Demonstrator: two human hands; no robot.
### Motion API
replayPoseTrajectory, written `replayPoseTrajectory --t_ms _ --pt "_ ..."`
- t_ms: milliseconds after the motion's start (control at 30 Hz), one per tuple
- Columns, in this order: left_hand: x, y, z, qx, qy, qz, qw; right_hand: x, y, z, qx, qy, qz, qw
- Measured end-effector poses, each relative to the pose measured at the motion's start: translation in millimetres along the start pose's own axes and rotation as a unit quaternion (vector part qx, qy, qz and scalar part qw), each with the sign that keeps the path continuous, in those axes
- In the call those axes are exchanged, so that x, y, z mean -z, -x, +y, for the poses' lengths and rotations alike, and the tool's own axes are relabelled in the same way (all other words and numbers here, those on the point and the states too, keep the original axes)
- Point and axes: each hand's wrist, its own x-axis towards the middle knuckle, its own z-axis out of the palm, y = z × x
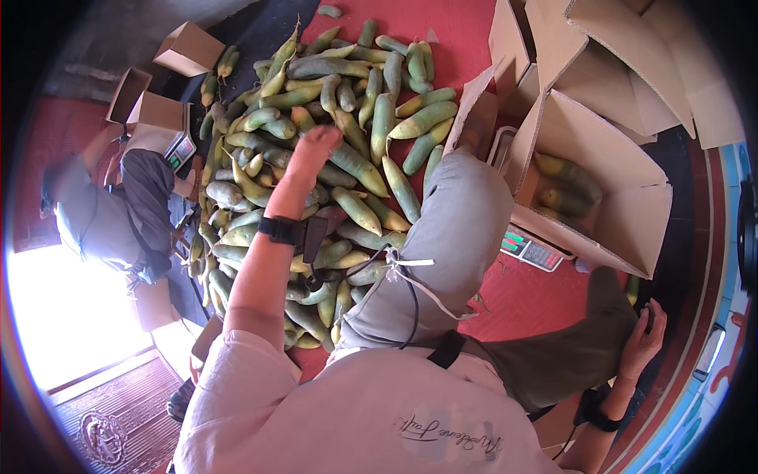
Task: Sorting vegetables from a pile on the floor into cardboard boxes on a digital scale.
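Note:
A large heap of green radishes [355, 160] lies on a red floor covering before me. Above its middle is my left hand [323, 142], fingers curled down by one long radish; whether it grips one cannot be told. My right hand [645, 338] is by my right knee, fingers bent, with a small dark thing partly seen at them; a hold is unclear. Right of my left knee stands a cardboard box [628, 219] with its flaps up and a few radishes [565, 183] inside. Under it shows a digital scale [530, 252] with a lit display.
Cardboard boxes [628, 65] stand at the upper right. At the left sits another person [112, 219] beside a second scale [180, 151] and small boxes [189, 48]. A tiled wall [719, 308] runs along the right. A dark cable hangs by my left knee.

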Motion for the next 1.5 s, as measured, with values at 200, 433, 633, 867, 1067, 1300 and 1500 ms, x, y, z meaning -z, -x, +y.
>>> replayPoseTrajectory --t_ms 200,433,633,867,1067,1300,1500 --pt "-11.5 -16.8 -143.1 0.055 -0.294 -0.077 0.951 -1.2 1.8 7.3 -0.005 0.028 -0.017 0.999" --pt "-68.1 17.8 -180.8 -0.088 -0.694 -0.182 0.691 -1.4 4.6 8.4 -0.029 0.063 -0.028 0.997" --pt "-86.4 14.7 -178.2 -0.160 -0.771 -0.184 0.588 0.8 7.0 6.1 -0.026 0.068 -0.033 0.997" --pt "-68.6 12.6 -153.6 -0.153 -0.546 0.003 0.824 1.5 4.1 -5.4 -0.013 0.107 -0.022 0.994" --pt "-23.2 37.3 -31.8 -0.160 0.087 0.112 0.977 -2.9 -8.7 -22.2 0.015 0.044 -0.029 0.998" --pt "-20.3 111.4 114.1 -0.215 0.363 -0.104 0.901 2.6 -41.9 -111.1 0.069 -0.132 -0.041 0.988" --pt "-117.9 181.5 153.6 -0.110 0.388 -0.298 0.865 -10.2 -40.3 -202.1 0.216 -0.307 -0.099 0.922"
